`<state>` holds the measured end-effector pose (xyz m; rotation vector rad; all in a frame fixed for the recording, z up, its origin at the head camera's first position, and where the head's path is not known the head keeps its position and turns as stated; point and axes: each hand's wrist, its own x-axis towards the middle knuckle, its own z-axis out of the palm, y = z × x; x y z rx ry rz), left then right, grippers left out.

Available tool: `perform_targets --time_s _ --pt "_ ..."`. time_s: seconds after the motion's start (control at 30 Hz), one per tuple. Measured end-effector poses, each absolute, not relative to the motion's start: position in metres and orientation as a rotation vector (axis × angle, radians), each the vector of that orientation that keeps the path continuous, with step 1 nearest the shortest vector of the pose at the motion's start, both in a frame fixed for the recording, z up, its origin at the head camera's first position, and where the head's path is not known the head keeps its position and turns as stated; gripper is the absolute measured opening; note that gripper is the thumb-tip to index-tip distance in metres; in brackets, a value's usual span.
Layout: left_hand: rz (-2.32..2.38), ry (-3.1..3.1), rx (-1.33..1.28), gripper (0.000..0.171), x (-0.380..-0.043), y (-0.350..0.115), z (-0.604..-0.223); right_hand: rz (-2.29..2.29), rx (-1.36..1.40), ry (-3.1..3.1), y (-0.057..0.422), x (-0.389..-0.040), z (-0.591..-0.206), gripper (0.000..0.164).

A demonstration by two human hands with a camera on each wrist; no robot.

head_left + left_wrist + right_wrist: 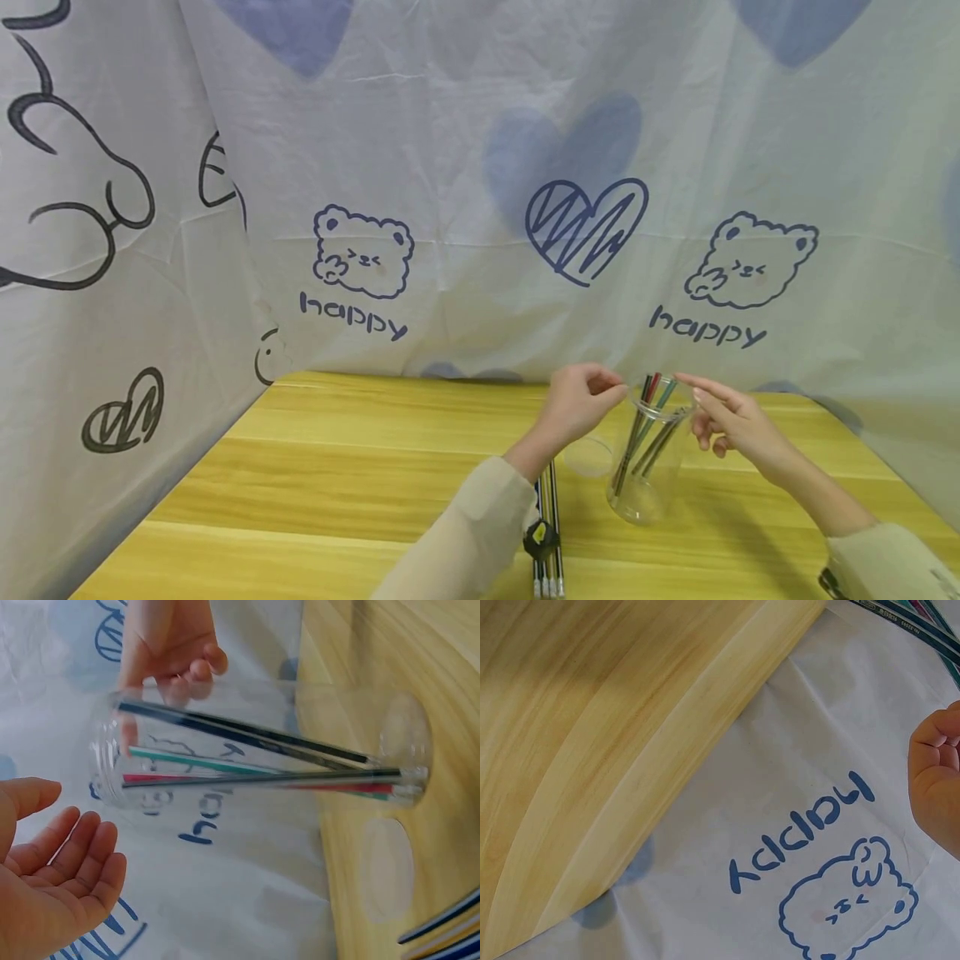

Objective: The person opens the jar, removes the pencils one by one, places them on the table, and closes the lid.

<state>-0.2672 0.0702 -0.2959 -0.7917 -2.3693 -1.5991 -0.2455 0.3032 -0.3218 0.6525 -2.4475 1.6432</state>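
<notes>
Clear jar of pencils upright between the two hands.
Loose pencils (552, 575) lie below the left hand (577, 400), which holds nothing, fingers loosely bent, just left of the jar's rim; under it, a clear round disc (588, 457) lies on the table (337, 467). The transparent jar (671, 471) holds leaning dark, red and green pencils (300, 778). The right hand (738, 425), unclenched, has its straight index finger at the rim.

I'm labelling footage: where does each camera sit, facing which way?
Head: on head, facing forward and down at clear cylindrical jar; left hand, right hand, beige sleeves show.
Left wrist: on that wrist, facing jar, shown sideways; both hands show.
Right wrist: on that wrist, facing yellow wooden table, printed white cloth; one hand partly shows.
Head and left wrist share jar.
</notes>
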Motion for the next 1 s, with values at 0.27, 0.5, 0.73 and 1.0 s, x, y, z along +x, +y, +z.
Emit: perform_targets --time_s 0.27,0.5,0.73,1.0 --pt "-1.459 -2.275 -0.956 0.016 -0.260 0.083 -0.288 1.652 0.640 -2.445 0.303 -0.246 -0.322 0.036" --pt "-1.135 -2.275 -1.201 0.032 -0.256 0.093 -0.287 1.646 0.645 -2.450 0.304 -0.246 -0.322 0.036" --pt "-0.993 -2.366 -1.280 0.039 -0.258 0.100 -0.287 1.657 0.658 -2.446 0.305 -0.246 -0.322 0.033" --pt "-0.627 -2.494 -1.290 0.039 -0.259 0.108 -0.286 1.661 0.674 -2.444 0.305 -0.247 -0.322 0.035"
